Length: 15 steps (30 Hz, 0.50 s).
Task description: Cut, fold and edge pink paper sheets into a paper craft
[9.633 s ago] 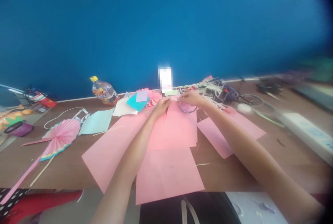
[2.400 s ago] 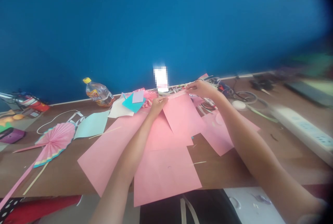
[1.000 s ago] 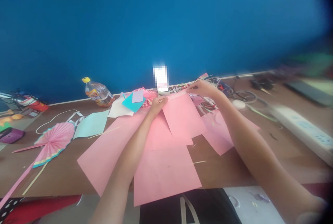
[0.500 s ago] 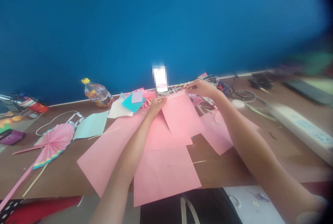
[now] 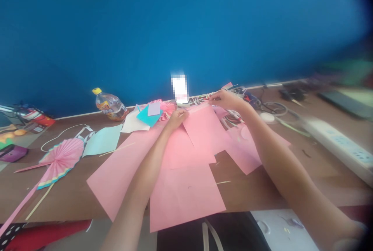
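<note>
Pink sheet [image 5: 205, 128] at the far middle of the table [image 5: 291, 189], pinched along its far edge: left hand [image 5: 177, 117] closed on the corner at 9 o'clock, right hand [image 5: 225, 98] on the corner at 1 o'clock, seemingly to keep that edge taut and square. Overlapping other pink sheets [image 5: 183, 194] towards 6 o'clock. At 10 o'clock, plastic bottle [image 5: 110, 105] lying on its side against the blue wall [image 5: 175, 21], some amber drink inside.

Both bare forearms stretched forward and converging (elbows low, near the bottom edge). Left hand [image 5: 176, 116] with fingers curled together in a pinch. Right hand [image 5: 224, 99] a little farther and higher, fingertips also pinched, palm turned downward.
</note>
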Motion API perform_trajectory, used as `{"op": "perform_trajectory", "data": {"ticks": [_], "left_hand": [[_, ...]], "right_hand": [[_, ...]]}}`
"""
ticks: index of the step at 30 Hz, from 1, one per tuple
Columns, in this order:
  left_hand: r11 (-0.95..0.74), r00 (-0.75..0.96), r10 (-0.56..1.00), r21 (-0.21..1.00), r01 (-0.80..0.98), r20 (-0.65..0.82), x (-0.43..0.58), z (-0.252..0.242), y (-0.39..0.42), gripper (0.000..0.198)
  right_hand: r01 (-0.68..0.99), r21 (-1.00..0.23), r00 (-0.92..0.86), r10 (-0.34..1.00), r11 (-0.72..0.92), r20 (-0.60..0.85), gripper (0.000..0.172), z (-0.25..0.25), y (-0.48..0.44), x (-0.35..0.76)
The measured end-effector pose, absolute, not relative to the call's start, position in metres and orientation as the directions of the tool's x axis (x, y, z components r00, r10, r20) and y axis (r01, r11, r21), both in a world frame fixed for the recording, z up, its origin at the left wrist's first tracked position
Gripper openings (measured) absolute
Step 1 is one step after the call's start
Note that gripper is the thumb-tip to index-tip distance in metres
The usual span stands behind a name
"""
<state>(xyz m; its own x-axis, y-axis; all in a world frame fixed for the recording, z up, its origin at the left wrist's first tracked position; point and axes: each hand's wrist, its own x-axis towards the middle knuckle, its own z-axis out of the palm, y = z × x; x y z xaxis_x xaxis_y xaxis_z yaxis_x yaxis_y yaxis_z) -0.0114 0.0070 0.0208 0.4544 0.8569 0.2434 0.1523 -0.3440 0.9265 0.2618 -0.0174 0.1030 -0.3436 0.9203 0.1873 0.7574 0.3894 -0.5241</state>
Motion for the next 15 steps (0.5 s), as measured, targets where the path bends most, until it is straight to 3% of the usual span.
{"op": "perform_trajectory", "data": {"ticks": [7, 15], "left_hand": [[-0.345, 0.651, 0.747, 0.915, 0.21, 0.132, -0.016, 0.037, 0.011, 0.029], [-0.487, 0.657, 0.728, 0.824, 0.29, 0.199, -0.003, 0.044, 0.005, 0.044]], "right_hand": [[0.79, -0.446, -0.396, 0.906, 0.421, 0.153, 0.026, 0.112, -0.024, 0.253], [0.761, -0.505, -0.405, 0.906, 0.408, 0.122, 0.028, 0.119, -0.032, 0.241]]}}
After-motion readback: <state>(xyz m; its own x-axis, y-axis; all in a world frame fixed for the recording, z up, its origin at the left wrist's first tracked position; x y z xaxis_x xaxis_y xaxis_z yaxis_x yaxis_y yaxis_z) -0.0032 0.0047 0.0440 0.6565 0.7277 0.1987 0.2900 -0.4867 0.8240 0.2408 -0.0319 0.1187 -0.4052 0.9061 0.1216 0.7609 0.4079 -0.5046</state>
